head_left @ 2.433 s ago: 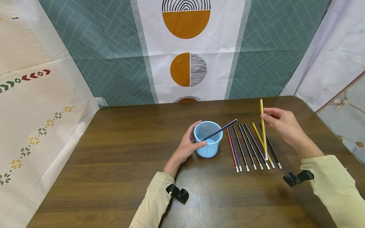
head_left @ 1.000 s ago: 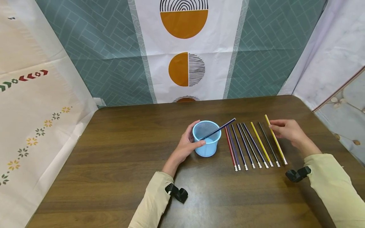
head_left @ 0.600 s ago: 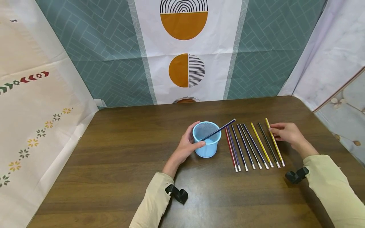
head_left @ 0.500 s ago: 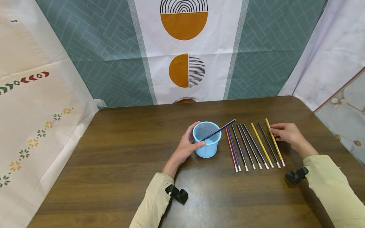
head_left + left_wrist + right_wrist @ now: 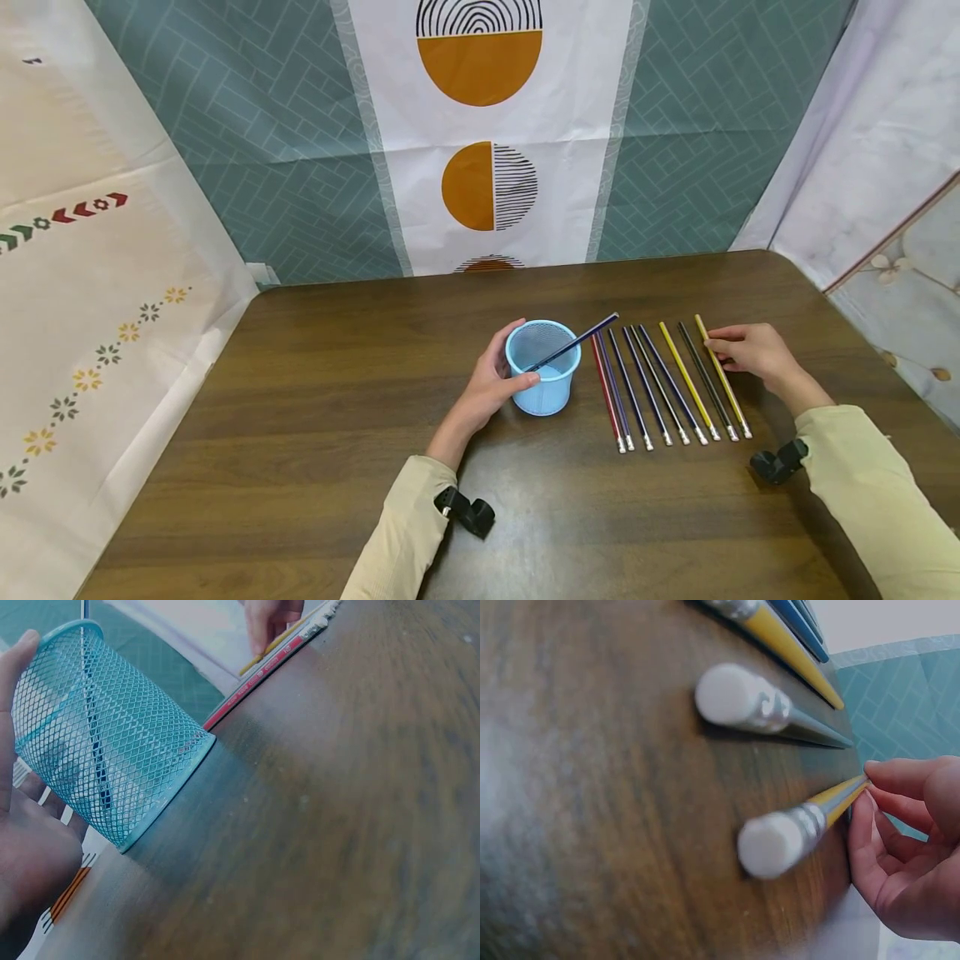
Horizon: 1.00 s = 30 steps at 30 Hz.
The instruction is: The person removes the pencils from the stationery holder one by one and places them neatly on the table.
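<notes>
My left hand (image 5: 487, 387) grips a light blue mesh pencil cup (image 5: 543, 398), thumb at the near rim and fingers round its far side. One dark blue pencil (image 5: 592, 331) leans in the cup and sticks out to the right. At the right end of a row of pencils, my right hand (image 5: 757, 350) pinches a yellow pencil (image 5: 728, 387) near its far end. In the right wrist view its white eraser (image 5: 771, 844) faces the camera, close over the table. Just left of it lies a black pencil (image 5: 710, 387).
Several pencils lie side by side right of the cup, eraser ends toward me: a red pencil (image 5: 608, 392) nearest it, dark ones between, then another yellow pencil (image 5: 686, 375). Under everything is a brown wooden table (image 5: 337, 400). A patterned cloth (image 5: 300, 125) hangs behind.
The yellow pencil in my right hand has come down from above the row to its right end, past the black pencil, then shifted slightly left. My left hand and the cup stayed put.
</notes>
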### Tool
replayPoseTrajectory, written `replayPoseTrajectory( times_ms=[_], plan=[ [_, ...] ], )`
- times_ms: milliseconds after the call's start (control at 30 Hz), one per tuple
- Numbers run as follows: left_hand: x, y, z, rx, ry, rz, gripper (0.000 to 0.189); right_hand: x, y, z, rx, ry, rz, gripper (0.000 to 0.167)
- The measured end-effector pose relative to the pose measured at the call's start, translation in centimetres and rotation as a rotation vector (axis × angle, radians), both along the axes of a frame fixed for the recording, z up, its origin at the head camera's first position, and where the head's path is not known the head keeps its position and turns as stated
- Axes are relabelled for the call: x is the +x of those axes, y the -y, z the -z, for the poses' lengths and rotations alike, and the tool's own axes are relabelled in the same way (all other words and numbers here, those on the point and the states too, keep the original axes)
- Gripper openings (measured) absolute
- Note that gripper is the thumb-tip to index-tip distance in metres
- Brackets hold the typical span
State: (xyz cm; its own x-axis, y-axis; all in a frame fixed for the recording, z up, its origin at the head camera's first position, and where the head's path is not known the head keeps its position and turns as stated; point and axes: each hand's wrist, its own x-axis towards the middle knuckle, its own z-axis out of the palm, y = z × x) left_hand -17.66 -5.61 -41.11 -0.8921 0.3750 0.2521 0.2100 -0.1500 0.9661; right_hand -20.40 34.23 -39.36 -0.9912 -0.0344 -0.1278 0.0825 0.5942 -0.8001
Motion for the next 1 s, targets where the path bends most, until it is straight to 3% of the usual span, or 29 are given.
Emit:
replayPoseTrajectory(
  times_ms=[1000],
  plan=[
    [0.0,-0.04,0.2,-0.008,-0.016,-0.018,0.078,0.29,0.33,0.04,0.051,-0.017,0.008,0.041]
  ],
)
